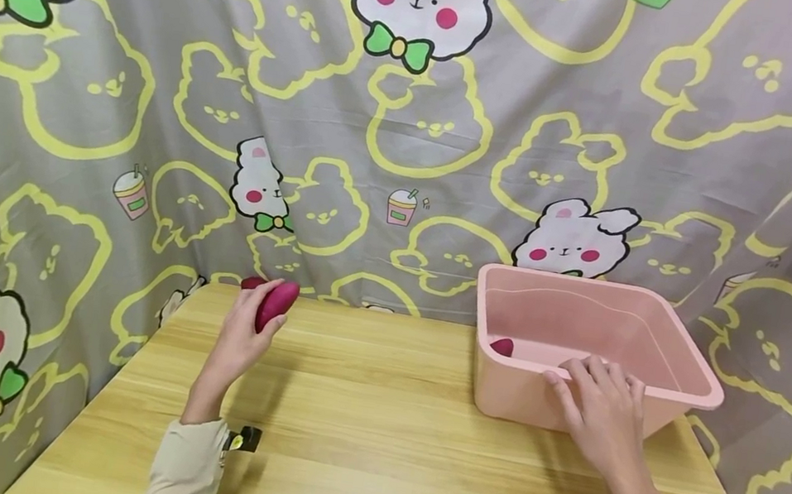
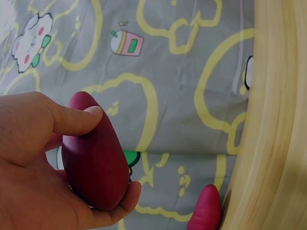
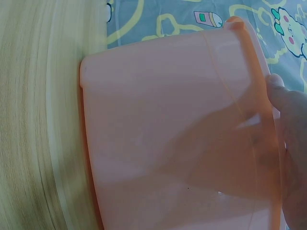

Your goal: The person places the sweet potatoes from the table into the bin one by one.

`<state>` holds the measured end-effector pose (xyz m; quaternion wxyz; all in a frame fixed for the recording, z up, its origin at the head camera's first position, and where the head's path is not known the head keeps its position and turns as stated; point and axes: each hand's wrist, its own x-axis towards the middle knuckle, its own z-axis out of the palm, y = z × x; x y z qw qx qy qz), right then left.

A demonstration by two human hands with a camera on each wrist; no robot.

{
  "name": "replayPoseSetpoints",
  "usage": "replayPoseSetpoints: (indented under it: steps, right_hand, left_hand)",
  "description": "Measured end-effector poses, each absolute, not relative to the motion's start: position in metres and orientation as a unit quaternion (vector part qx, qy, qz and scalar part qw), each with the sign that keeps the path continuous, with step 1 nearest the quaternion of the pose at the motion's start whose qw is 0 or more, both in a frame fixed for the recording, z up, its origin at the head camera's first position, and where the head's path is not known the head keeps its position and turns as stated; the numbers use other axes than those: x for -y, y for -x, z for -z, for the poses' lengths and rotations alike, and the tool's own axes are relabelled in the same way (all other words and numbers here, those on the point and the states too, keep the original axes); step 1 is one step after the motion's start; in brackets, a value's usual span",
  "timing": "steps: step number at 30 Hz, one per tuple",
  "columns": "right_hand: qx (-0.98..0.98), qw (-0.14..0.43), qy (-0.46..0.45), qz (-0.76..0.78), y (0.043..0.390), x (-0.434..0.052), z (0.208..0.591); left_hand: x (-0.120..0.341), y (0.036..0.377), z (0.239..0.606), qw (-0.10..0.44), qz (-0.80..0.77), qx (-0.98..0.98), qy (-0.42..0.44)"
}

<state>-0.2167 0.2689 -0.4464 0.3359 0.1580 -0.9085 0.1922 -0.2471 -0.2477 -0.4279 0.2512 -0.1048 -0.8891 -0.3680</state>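
My left hand holds a purple-red sweet potato above the far left of the table. In the left wrist view the thumb lies across this sweet potato, with fingers around its lower end. A second sweet potato lies at the table's edge, partly hidden behind the left hand in the head view. The right hand grips the near rim of a pink plastic bin, fingers hooked over the edge. Inside the bin, the tip of another sweet potato shows; the near wall hides the rest.
The light wooden table extends between the two hands. A grey curtain with cartoon prints hangs right behind the table and along both sides. The bin stands at the table's far right.
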Motion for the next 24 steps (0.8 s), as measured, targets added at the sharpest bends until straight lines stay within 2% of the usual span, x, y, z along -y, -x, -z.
replayPoseSetpoints:
  steps: [9, 19, 24]
  right_hand:
    - [0.908, 0.339, -0.159, -0.188, 0.216, -0.268, 0.446]
    - [0.908, 0.338, -0.159, -0.190, 0.216, -0.268, 0.446]
    - [0.909, 0.336, -0.158, -0.190, 0.216, -0.268, 0.446]
  left_hand:
    - [0.238, 0.249, 0.425, 0.243, 0.366, 0.891, 0.113]
    - [0.228, 0.250, 0.421, 0.261, 0.363, 0.885, 0.127]
    - [0.220, 0.250, 0.415, 0.247, 0.374, 0.885, 0.124]
